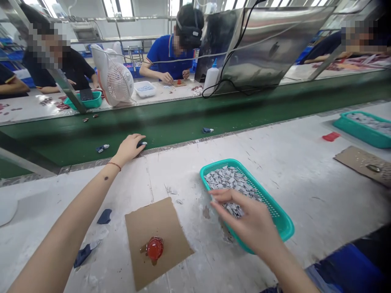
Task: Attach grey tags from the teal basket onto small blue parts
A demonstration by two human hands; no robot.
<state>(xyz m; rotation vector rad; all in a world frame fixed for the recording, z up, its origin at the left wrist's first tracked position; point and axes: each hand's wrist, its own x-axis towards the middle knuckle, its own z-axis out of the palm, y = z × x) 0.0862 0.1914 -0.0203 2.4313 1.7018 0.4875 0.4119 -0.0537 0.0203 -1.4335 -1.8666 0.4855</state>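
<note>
Cutouts (104, 216) in dark blue, loose just left of the cardboard sheet (165, 215), apparently left to do. Beyond the cardboard sheet, on the green belt (171, 122), a white-tabbed blue piece (102, 148), seemingly finished. Also beyond, left hand (130, 147), fingers curved about a similar piece (142, 143), grip impossible to tell. On the cardboard sheet, glossy red blob (154, 247). To its right, right hand (250, 217), thumb and forefinger apparently pinching a pale tag (213, 198) over a green basket (288, 228), many grey-white tags (227, 179) remaining.

teal basket (266, 195), grey-white pieces (230, 179), navy piece (141, 143), brown cardboard (154, 217), red dome (154, 247), green belt (171, 122)
</note>
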